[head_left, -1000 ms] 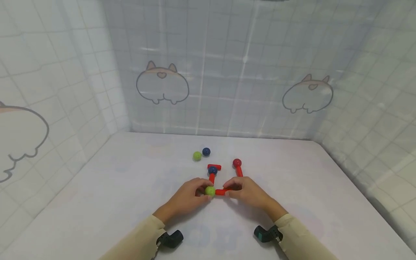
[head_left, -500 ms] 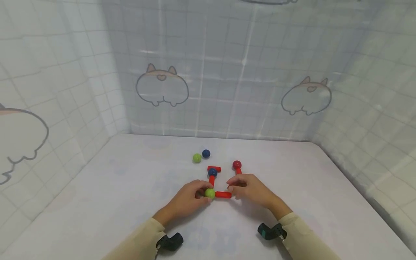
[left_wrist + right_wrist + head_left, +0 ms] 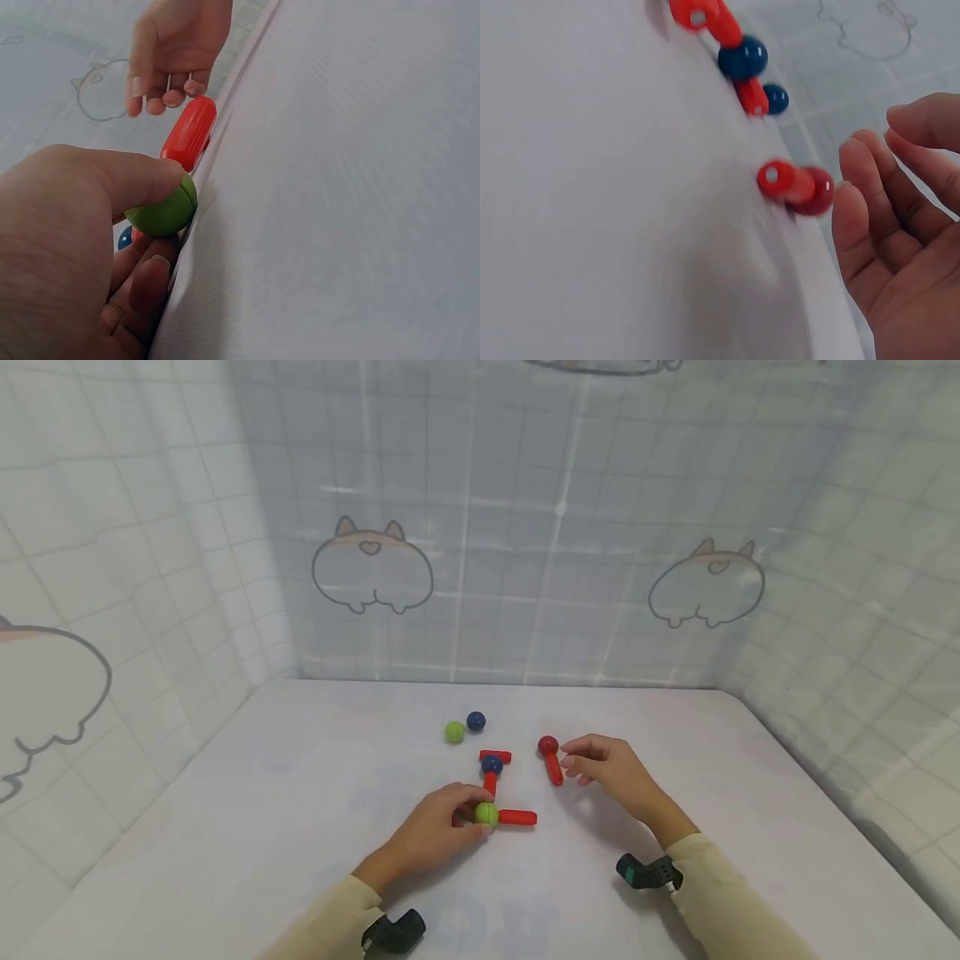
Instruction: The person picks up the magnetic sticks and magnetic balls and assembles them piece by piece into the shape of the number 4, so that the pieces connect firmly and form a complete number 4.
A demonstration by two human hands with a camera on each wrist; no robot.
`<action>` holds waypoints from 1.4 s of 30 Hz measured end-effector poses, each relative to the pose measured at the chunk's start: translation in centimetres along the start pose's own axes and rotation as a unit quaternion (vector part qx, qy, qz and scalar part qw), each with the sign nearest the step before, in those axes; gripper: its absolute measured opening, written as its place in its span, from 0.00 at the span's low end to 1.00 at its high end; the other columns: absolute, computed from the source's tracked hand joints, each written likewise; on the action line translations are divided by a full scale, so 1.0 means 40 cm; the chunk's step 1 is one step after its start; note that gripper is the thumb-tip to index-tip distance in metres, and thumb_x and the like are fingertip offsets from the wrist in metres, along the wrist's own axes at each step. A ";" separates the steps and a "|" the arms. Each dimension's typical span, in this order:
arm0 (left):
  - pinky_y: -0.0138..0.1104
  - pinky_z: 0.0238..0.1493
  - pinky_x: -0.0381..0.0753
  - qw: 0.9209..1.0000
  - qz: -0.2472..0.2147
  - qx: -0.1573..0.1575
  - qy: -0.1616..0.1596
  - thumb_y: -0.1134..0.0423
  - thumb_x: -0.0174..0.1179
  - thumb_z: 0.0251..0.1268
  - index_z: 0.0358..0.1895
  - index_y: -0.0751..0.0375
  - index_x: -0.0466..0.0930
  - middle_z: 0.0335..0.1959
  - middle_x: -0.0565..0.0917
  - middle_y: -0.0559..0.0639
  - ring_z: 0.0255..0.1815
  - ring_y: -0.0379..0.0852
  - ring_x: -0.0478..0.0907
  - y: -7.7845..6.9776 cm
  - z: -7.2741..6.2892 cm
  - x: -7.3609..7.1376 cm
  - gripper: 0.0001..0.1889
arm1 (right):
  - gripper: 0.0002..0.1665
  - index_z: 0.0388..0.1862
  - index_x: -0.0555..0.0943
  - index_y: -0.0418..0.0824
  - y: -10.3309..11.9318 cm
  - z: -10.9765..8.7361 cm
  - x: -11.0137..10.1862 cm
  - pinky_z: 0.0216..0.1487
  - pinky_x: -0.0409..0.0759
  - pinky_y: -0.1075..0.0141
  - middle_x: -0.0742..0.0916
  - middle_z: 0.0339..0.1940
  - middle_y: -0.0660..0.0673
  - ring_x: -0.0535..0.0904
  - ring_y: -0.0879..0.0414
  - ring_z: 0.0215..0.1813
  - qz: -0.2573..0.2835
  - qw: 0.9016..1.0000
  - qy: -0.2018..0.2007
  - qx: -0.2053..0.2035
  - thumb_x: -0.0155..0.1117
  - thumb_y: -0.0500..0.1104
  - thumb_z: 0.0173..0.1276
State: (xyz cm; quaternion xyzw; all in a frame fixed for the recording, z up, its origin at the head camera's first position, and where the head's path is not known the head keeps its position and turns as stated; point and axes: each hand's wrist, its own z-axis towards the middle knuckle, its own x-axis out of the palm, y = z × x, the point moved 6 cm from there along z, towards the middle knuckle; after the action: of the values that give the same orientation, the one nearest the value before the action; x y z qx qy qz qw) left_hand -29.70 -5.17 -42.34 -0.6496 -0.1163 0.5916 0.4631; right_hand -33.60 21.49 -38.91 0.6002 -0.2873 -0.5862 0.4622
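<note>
My left hand point(image 3: 441, 828) pinches a green ball point(image 3: 487, 814) between thumb and fingers at the near end of a joined piece. From that ball a red rod point(image 3: 517, 817) points right, and another red rod point(image 3: 490, 783) runs back to a blue ball point(image 3: 491, 766). A further red rod point(image 3: 496, 756) lies crosswise behind the blue ball. My right hand point(image 3: 617, 774), fingers loosely bent and holding nothing, hovers just right of a dark red ball point(image 3: 548, 746) with a red rod point(image 3: 554, 770) attached. In the right wrist view, a gap shows between the fingers and that ball point(image 3: 821, 191).
Farther back on the white table point(image 3: 360, 727) lie a loose green ball point(image 3: 454, 732) and a loose blue ball point(image 3: 476, 721), side by side. A pale tiled-pattern curtain point(image 3: 510, 568) encloses the table at the back and both sides.
My right hand has let go of the red rod beside the green ball and moved right and back to the dark red ball. The left hand keeps its pinch on the green ball.
</note>
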 end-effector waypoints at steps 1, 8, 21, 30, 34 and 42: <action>0.35 0.50 0.78 1.000 0.000 0.000 -0.001 0.55 0.68 0.64 0.59 0.48 0.81 0.47 0.79 0.35 0.47 0.38 0.76 -0.001 0.000 -0.001 0.20 | 0.18 0.56 0.82 0.37 -0.005 0.004 -0.006 0.47 0.82 0.59 0.87 0.44 0.42 0.84 0.46 0.45 -0.002 1.000 -0.005 0.004 0.64 0.44 0.72; 0.35 0.50 0.78 1.000 0.003 0.008 -0.005 0.56 0.68 0.65 0.58 0.47 0.81 0.46 0.79 0.34 0.47 0.37 0.76 0.002 0.003 -0.009 0.19 | 0.19 0.58 0.81 0.36 -0.029 0.036 -0.029 0.47 0.81 0.62 0.87 0.48 0.41 0.83 0.48 0.46 -0.008 0.999 -0.016 0.030 0.61 0.44 0.73; 0.35 0.50 0.78 1.000 -0.004 0.025 -0.002 0.55 0.67 0.65 0.58 0.47 0.81 0.47 0.79 0.33 0.47 0.37 0.76 -0.019 0.012 -0.005 0.18 | 0.22 0.60 0.80 0.38 -0.072 0.085 -0.044 0.53 0.81 0.60 0.84 0.54 0.41 0.83 0.49 0.47 0.007 0.996 -0.042 0.078 0.62 0.47 0.73; 0.34 0.49 0.78 1.000 -0.010 0.025 0.011 0.55 0.67 0.66 0.56 0.47 0.81 0.46 0.79 0.34 0.47 0.37 0.77 -0.019 0.011 0.008 0.16 | 0.25 0.63 0.79 0.42 -0.094 0.091 -0.036 0.62 0.75 0.52 0.82 0.59 0.44 0.81 0.48 0.54 0.006 0.994 -0.037 0.098 0.65 0.50 0.71; 0.34 0.49 0.79 0.999 -0.010 0.030 0.008 0.55 0.67 0.66 0.56 0.48 0.81 0.47 0.79 0.35 0.47 0.37 0.77 -0.022 0.013 0.000 0.17 | 0.27 0.64 0.79 0.45 -0.082 0.097 -0.027 0.63 0.73 0.48 0.81 0.61 0.45 0.79 0.48 0.56 -0.016 0.996 -0.029 0.089 0.65 0.52 0.70; 0.34 0.49 0.79 1.000 -0.006 0.015 0.009 0.55 0.67 0.65 0.56 0.47 0.81 0.47 0.79 0.35 0.46 0.37 0.77 -0.021 0.013 -0.001 0.17 | 0.27 0.66 0.78 0.45 -0.062 0.115 -0.001 0.60 0.77 0.50 0.81 0.61 0.44 0.79 0.47 0.56 -0.053 0.996 -0.010 0.074 0.66 0.50 0.70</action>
State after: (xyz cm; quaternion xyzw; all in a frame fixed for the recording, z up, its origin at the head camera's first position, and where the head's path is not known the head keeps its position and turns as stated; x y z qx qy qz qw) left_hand -29.85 -4.51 -41.63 -0.6473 -0.1070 0.5847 0.4772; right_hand -38.56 21.53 -40.57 0.6409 -0.3025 -0.5931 0.3820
